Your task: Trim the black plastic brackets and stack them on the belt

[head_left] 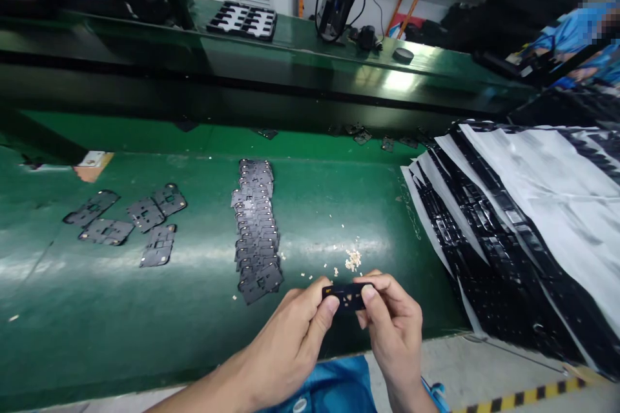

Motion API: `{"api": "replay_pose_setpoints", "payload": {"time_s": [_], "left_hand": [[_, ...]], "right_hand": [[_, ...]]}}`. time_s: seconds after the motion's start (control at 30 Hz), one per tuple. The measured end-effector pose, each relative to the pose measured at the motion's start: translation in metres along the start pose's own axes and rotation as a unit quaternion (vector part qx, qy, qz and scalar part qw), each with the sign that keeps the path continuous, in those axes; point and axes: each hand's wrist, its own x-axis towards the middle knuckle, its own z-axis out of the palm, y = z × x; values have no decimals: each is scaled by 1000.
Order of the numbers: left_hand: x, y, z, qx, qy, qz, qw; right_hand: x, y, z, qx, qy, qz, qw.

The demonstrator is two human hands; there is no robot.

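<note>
Between my two hands, near the front edge of the green bench, is a small black plastic plate (347, 297) with cut-outs. My left hand (301, 319) pinches its left end between thumb and fingers. At the right end my right hand (393, 316) grips it, thumb on top. Just beyond lies a little heap of tiny pale pieces (353, 261), with more scattered around it. To the left, a long overlapping row of similar black plates (256, 226) runs away from me.
Several loose black plates (157, 244) lie farther left on the green bench (184, 316). Stacked black trays with white sheets (542, 181) fill the right side. A raised shelf (300, 45) crosses the back, bearing a black-and-white tray (245, 19). A person in blue (576, 39) is at upper right.
</note>
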Motion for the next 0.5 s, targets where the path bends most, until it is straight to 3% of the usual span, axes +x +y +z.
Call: {"api": "replay_pose_setpoints", "payload": {"time_s": [0.13, 0.5], "left_hand": [[-2, 0, 1, -47, 7, -11, 999], [4, -16, 14, -151, 134, 14, 979]], "right_hand": [[-4, 7, 1, 20, 20, 40, 999], [-13, 4, 5, -6, -16, 66, 998]]}}
